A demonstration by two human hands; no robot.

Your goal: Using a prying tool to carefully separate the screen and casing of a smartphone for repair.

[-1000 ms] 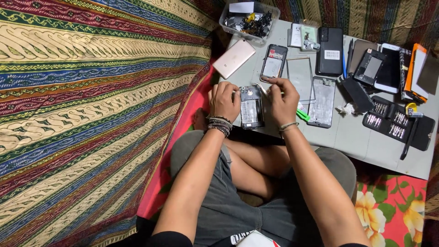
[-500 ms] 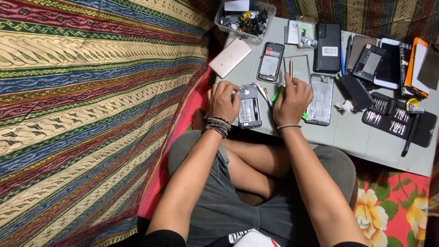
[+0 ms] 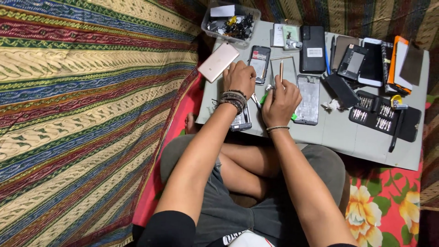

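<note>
Cloth (image 3: pixel 82 91) striped in red, blue, green and cream with wavy patterns; mat (image 3: pixel 388 210) red with cream flowers; table (image 3: pixel 338 132) grey; shorts (image 3: pixel 238 206) grey; one phone (image 3: pixel 218 61) pink, another (image 3: pixel 313 48) black; tool case (image 3: pixel 385 116) black

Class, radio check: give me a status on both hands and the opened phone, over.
Left hand reaching over opened phone, grip unclear. Right hand shut on thin tool. Green-handled tool and loose phones crowd the grey board.

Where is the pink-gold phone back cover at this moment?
In the head view, the pink-gold back cover lies at the grey board's left edge, below the clear parts box and beside the left hand.
</note>
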